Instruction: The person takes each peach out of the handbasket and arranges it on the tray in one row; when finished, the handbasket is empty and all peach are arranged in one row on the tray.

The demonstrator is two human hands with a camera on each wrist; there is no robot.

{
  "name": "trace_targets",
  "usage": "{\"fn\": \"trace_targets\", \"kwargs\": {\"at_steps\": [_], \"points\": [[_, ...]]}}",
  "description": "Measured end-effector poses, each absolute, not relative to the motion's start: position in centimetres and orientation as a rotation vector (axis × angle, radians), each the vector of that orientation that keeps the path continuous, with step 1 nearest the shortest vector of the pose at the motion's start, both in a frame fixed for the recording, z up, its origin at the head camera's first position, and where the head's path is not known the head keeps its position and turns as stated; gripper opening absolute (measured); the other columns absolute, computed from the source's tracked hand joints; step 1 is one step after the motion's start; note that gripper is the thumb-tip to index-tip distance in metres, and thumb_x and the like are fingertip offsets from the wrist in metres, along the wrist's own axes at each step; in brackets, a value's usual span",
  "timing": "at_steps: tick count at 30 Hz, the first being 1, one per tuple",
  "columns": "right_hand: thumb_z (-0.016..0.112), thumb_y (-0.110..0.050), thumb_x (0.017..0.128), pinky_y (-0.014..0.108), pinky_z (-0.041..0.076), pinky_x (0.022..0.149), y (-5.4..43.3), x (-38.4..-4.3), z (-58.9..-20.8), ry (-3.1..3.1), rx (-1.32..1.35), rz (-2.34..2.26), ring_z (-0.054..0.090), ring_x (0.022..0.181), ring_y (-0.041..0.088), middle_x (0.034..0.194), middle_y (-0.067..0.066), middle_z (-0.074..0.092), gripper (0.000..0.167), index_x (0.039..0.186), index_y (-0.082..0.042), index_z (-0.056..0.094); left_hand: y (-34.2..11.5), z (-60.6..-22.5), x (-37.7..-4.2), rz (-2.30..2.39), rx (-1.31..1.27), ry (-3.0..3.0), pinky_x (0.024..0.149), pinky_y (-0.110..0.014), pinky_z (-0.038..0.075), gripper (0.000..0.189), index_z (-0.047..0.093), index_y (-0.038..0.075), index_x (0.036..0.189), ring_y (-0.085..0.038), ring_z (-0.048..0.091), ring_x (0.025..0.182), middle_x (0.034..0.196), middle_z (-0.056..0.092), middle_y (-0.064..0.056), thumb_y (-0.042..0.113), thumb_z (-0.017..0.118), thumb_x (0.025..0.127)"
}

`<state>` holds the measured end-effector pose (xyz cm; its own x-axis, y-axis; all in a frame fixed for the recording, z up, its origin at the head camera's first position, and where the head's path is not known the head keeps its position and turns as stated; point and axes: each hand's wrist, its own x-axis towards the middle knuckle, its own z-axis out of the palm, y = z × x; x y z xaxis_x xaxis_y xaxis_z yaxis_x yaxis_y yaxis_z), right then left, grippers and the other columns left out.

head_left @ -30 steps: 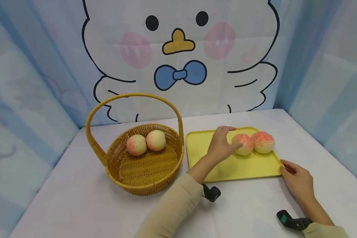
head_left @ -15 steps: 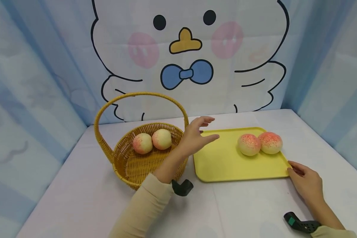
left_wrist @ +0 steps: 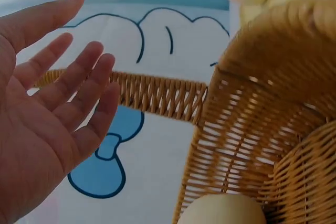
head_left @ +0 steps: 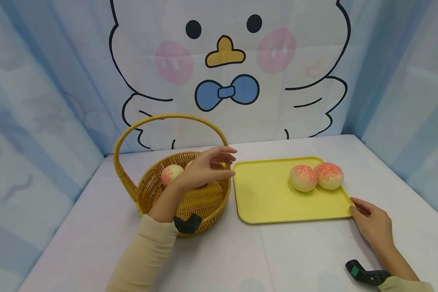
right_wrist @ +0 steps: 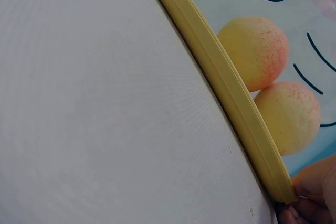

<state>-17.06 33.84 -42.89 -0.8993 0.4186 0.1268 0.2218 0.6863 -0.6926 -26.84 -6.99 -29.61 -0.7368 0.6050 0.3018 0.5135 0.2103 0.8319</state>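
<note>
My left hand (head_left: 202, 170) is over the wicker basket (head_left: 213, 219), its fingers extended and holding nothing. The left wrist view shows its bare palm and spread fingers beside the basket's handle (left_wrist: 163, 97). Inside the basket sit two peaches; one peach (head_left: 171, 174) shows, the other is mostly hidden behind the hand. At the yellow tray's (head_left: 263, 194) near right corner, my right hand (head_left: 374, 223) pinches the rim, thumb above and fingers beneath. Two more peaches, a left peach (head_left: 303, 178) and a right peach (head_left: 329, 175), rest together on the tray.
Both containers stand on a white-covered table (head_left: 241, 259), the basket left of the tray with a narrow gap between. The tall basket handle (head_left: 171, 116) arches upward. Behind hangs a cloth backdrop (head_left: 226, 125) with a cartoon figure.
My left hand has moved left, from beside the peaches on the tray to over the basket. My right hand stays at the tray corner. The peaches have not moved.
</note>
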Motion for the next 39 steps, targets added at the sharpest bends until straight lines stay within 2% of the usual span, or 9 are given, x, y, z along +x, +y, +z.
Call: {"fn": "trace_targets", "kwargs": {"at_steps": [6,12,18,20,26,29,32,39], "points": [[0.048,-0.017,0.093,0.045,0.04,0.076,33.7,-17.1,-42.9,-2.619,-0.51,1.013,0.05,0.101,0.039,0.113,0.029,0.054,0.041,0.125,0.008,0.051,-9.7,-29.5,-27.7,1.58,0.929,2.437,0.096,-0.045,0.036,0.053,0.05,0.014,0.128,-0.022,0.049,0.112,0.117,0.057,-0.005,0.02,0.073,0.08],[0.049,-0.017,0.093,0.042,0.04,0.074,33.6,-17.1,-42.8,-2.618,-0.487,0.999,0.051,0.099,0.039,0.112,0.029,0.055,0.04,0.123,0.009,0.051,-11.4,-30.3,-28.9,1.59,0.782,2.478,0.099,-0.042,0.033,0.055,0.048,0.016,0.13,-0.022,0.043,0.12,0.127,0.051,-0.005,0.022,0.072,0.08],[0.051,-0.017,0.092,0.028,0.038,0.066,33.6,-17.0,-42.5,-2.613,-0.462,0.967,0.052,0.095,0.035,0.108,0.028,0.057,0.039,0.121,0.008,0.054,-12.2,-31.0,-29.7,1.622,0.742,2.516,0.101,-0.045,0.03,0.057,0.047,0.014,0.131,-0.026,0.038,0.123,0.132,0.045,-0.006,0.016,0.072,0.08],[0.051,-0.017,0.092,0.027,0.037,0.065,33.6,-17.0,-42.4,-2.614,-0.465,0.967,0.052,0.094,0.035,0.108,0.028,0.058,0.039,0.121,0.008,0.054,-12.2,-31.2,-29.8,1.603,0.746,2.524,0.1,-0.046,0.03,0.057,0.047,0.014,0.13,-0.028,0.038,0.124,0.132,0.045,-0.006,0.016,0.073,0.08],[0.049,-0.019,0.092,0.031,0.038,0.068,33.7,-16.8,-42.8,-2.622,-0.498,0.983,0.051,0.094,0.033,0.111,0.028,0.056,0.041,0.122,0.008,0.053,-12.1,-31.2,-29.4,1.507,0.705,2.581,0.1,-0.049,0.029,0.057,0.046,0.01,0.131,-0.032,0.037,0.124,0.132,0.044,-0.011,0.016,0.072,0.08],[0.049,-0.018,0.093,0.041,0.041,0.074,33.7,-16.7,-42.9,-2.624,-0.538,0.996,0.051,0.096,0.036,0.113,0.029,0.054,0.041,0.124,0.009,0.051,-12.3,-31.3,-29.4,1.484,0.705,2.595,0.1,-0.05,0.027,0.058,0.045,0.005,0.131,-0.034,0.035,0.125,0.133,0.042,-0.015,0.013,0.072,0.08],[0.048,-0.017,0.093,0.051,0.039,0.081,33.6,-16.8,-42.8,-2.627,-0.582,1.017,0.049,0.101,0.04,0.116,0.03,0.052,0.041,0.126,0.009,0.049,-12.5,-31.8,-29.9,1.467,0.703,2.606,0.099,-0.051,0.029,0.059,0.046,0.005,0.13,-0.033,0.036,0.124,0.133,0.043,-0.016,0.014,0.073,0.079],[0.047,-0.017,0.094,0.051,0.039,0.081,33.4,-17.1,-42.4,-2.635,-0.615,1.02,0.048,0.102,0.04,0.118,0.03,0.051,0.042,0.126,0.009,0.048,-12.9,-32.3,-30.4,1.418,0.654,2.647,0.099,-0.045,0.032,0.062,0.045,0.004,0.131,-0.032,0.037,0.124,0.133,0.043,-0.017,0.01,0.075,0.077]]}}
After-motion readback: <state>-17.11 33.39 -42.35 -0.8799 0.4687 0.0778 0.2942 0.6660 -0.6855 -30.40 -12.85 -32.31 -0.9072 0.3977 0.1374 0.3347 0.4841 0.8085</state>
